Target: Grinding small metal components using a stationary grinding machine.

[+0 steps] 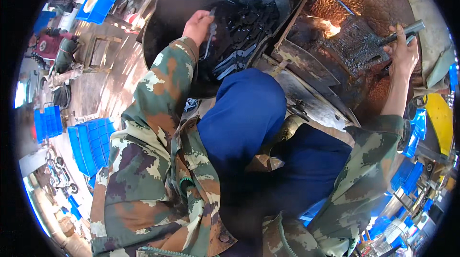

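My left hand [196, 28] is closed around a thin, flat metal strip [210, 36], held over the left side of a wide dark basin [165, 17]. Dark metal strips [247, 32] lie heaped in the basin, with several longer, shinier ones [235, 61] at its near side. At the right, my right hand [403, 52] is wrapped round a grey metal bar [414, 28] at the right edge of a dark, wet-looking block [354, 44]. Beyond that block lies another slim strip [345, 7]. A bright orange glow [329, 27] shows at the block's left.
A rusty metal edge [306, 60] stands between the basin and the block. My blue-trousered knee [244, 108] rises close to the basin. Blue crates [91, 144] stand on the floor at left. A yellow panel [439, 123] is at far right.
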Demonstrator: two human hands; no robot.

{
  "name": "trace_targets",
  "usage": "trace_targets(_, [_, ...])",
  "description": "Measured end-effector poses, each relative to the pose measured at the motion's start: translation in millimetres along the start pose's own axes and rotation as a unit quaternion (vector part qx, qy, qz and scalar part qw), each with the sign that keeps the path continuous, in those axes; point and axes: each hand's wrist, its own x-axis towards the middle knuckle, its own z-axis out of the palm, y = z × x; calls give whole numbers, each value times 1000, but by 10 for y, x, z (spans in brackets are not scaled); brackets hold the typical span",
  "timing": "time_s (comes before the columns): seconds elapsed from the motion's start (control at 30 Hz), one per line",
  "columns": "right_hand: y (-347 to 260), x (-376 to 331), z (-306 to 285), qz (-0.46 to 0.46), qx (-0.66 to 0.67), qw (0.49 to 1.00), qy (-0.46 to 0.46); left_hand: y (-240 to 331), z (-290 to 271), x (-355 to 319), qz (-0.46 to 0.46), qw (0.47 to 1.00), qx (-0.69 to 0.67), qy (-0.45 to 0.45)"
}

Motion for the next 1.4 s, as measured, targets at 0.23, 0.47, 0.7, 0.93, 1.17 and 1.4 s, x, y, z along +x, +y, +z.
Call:
trace_targets(0.23, [-34, -32, 99, -4, -8, 1000, -13, 23, 353, 351, 31, 986, 152, -58])
trace_targets(0.47, [-18, -51, 78, -19, -15, 1000, 9, -27, 724, 369, 185, 879, 436, -58])
trace_targets(0.7, [-39, -54, 86, -14, -7, 1000, 2, -160, 534, 373, 209, 899, 377, -76])
trace_targets(0.93, [-70, -65, 75, -15, 8, 1000, -3, -119, 465, 284, 263, 826, 491, -83])
trace_targets(1.17, [-44, -35, 62, -6, 3, 1000, -5, -86, 584, 266, 237, 791, 559, -74])
trace_targets(1.4, [-58, -41, 78, -14, 3, 1000, -4, -170, 517, 281, 230, 836, 497, -38])
